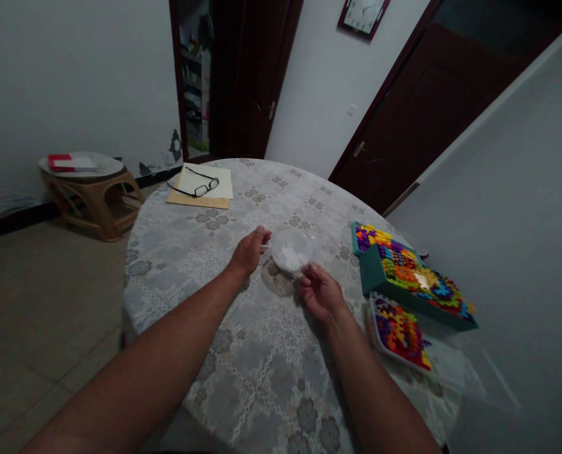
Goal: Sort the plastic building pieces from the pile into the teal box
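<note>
A clear round plastic container point(294, 251) with something white inside is between my two hands, over the table's middle. My right hand point(322, 293) is closed at its near right edge, thumb and fingertips pinching the rim. On the other side my left hand point(251, 250) is closed, its fingers around a thin white piece point(265, 247) that reaches toward the container's left edge. Whether that piece is part of the container, I cannot tell. Just below it a clear round shape point(278, 280) lies on the patterned tablecloth point(262, 353).
On the right stand teal boxes point(373, 271) and a clear tub point(380, 340) full of colourful plastic pieces. Eyeglasses point(201, 189) rest on papers point(221, 180) at the back left. A stool point(96, 202) with a red-and-white item stands beyond the round table's left edge.
</note>
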The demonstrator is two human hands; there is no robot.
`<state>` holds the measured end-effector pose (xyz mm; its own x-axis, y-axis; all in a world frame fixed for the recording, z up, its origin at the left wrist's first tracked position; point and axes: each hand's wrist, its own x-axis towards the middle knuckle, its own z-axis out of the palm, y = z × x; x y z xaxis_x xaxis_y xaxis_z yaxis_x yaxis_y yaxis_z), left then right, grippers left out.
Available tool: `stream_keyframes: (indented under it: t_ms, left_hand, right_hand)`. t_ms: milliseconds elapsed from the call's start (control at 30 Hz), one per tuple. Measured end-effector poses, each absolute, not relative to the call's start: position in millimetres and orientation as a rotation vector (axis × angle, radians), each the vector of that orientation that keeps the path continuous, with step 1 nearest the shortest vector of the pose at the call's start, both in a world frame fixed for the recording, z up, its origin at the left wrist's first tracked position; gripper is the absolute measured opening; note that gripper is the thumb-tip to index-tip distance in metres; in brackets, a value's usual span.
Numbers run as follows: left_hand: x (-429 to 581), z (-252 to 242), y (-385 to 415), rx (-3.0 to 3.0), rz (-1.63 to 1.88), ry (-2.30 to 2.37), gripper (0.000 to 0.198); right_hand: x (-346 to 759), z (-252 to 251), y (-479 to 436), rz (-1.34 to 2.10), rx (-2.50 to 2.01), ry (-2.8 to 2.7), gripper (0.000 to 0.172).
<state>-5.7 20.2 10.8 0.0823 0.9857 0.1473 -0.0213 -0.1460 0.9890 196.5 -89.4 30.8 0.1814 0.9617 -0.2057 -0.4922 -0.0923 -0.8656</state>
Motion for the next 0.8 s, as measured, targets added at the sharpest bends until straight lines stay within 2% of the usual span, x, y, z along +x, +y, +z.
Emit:
stream_keyframes:
  t_ms: [233,433,667,800]
  left_hand:
    - [-7,11,14,1.700,1.218,1.081,0.062]
    - [-9,16,7,2.119,1.187,1.003,0.051]
    - [0,17,-7,2.648,0.921,0.725,0.049]
    - [8,2,0,2.856,0.736,0.772,0.053]
  right_hand:
    - [206,43,-94,1.215,-0.818,-0.544,0.034]
    - [218,70,-124,1.123,-0.773,-0.610,0.028]
    - [254,94,-207,0.520,-1.148,-0.901,0.022]
    - [275,94,-273,0.189,-1.402,-1.099,0.018]
